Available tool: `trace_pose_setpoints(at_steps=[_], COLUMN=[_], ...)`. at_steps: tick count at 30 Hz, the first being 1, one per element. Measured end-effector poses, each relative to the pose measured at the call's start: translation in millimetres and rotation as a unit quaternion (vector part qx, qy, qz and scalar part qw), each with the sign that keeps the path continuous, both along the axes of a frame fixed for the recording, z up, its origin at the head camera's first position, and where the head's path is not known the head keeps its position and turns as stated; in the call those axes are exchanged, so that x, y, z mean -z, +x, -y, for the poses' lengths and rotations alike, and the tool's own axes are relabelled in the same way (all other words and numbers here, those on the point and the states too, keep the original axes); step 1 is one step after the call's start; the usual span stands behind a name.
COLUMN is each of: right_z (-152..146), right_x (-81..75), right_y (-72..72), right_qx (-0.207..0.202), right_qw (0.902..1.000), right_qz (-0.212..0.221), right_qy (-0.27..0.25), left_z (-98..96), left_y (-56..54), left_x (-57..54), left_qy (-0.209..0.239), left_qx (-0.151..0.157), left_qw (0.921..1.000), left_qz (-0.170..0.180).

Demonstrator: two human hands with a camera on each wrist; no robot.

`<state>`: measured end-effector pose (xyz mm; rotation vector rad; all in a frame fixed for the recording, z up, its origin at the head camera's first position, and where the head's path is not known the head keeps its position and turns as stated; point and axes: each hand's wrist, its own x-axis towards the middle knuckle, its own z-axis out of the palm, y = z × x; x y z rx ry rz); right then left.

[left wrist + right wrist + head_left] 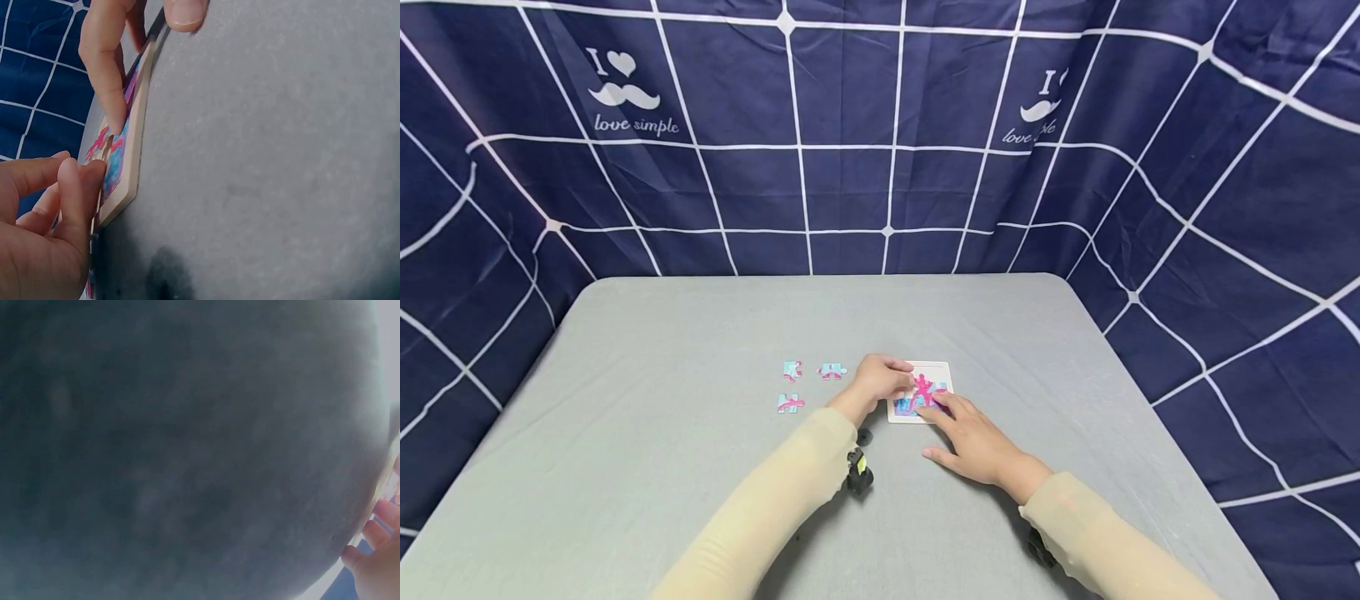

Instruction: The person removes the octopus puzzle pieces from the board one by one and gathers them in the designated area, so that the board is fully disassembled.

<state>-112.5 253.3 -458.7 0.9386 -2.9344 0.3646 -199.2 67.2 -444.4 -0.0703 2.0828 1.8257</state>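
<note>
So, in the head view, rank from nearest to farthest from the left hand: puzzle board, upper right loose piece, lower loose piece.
From the left hand:
1. Puzzle board, touching it, to its right.
2. Upper right loose piece, just left.
3. Lower loose piece, farther left, nearer the person.
</note>
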Motion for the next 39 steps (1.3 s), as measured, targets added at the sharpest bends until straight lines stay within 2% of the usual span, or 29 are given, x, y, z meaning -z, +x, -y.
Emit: trace_pose_setpoints(at_steps=[8,13,23,31,39], right_z=[-0.6,-0.7,-0.8,-0.6,-0.5], right_x=[0.2,0.1,-1.2,-2.2,-3.6], right_y=[-1.1,-1.4,-0.2,0.2,0.6], right_qx=[-0.008,-0.008,-0.006,-0.001,0.0], right_qw=[0.9999,0.9999,0.9999,1.0,1.0], right_qz=[-0.009,-0.014,-0.011,-0.003,0.003], right_qy=[-0.003,-0.005,-0.005,-0.004,-0.004], left_z=[-7.5,-9.3,-9.7,-9.1,-6.9], left_y=[-2.1,-0.8,0.7,0.2,-1.2], left_x=[6.3,7.0,5.7,6.4,6.5], left_qy=[0.01,-0.006,-0.046,-0.047,-0.05], left_qx=[-0.017,-0.02,-0.008,0.005,0.01], left_qw=[0.9997,0.9996,0.9982,0.9974,0.9975], left_qz=[-0.013,-0.021,-0.038,-0.055,-0.05])
